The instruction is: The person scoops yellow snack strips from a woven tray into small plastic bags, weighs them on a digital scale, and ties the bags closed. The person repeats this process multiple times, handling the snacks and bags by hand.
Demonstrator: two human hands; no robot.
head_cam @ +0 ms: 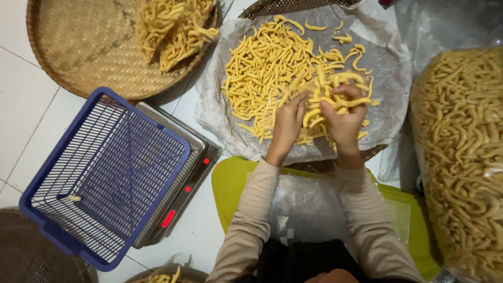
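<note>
Right now my right hand (343, 118) clutches a bunch of sticks (335, 89) near the sheet's (390, 63) near edge; my left hand (288, 123), flat-open, touches its left side.

Bright, even indoor light; mostly sharp with slight motion blur

Soft overhead light falls evenly, leaving only faint shadows beneath the blue basket (107, 175) toward 7 o'clock. Glare sheens on the clear plastic bag (461, 157) at 3 o'clock and the plastic sheet (390, 68) near 1 o'clock. The hands' fingertips (340, 94) are slightly blurred. Edges bend mildly from the wide lens; the corner at 8 o'clock darkens.
</note>
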